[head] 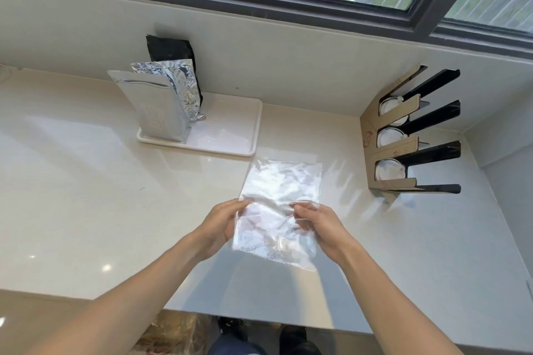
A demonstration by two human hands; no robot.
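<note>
Both the left hand (222,225) and the right hand (320,228) pinch the clear plastic bag (281,181), held over the desk (86,181) near the tray (227,127). Sliding the pinched layers apart gently should open its mouth without tearing.

Counter (80,181), left side: I see open surface from the near edge to the far wall (288,66). Far, left of centre: tray (230,130) with upright foil bags (155,104) on its left half, blocking reach there; its right half is bare. Right: rack (409,135) by the side wall. Between tray and rack, a lane runs to the far wall. Near centre: clear bag (277,181), pinched by left hand (222,225) and right hand (320,228), covers the counter.
</note>
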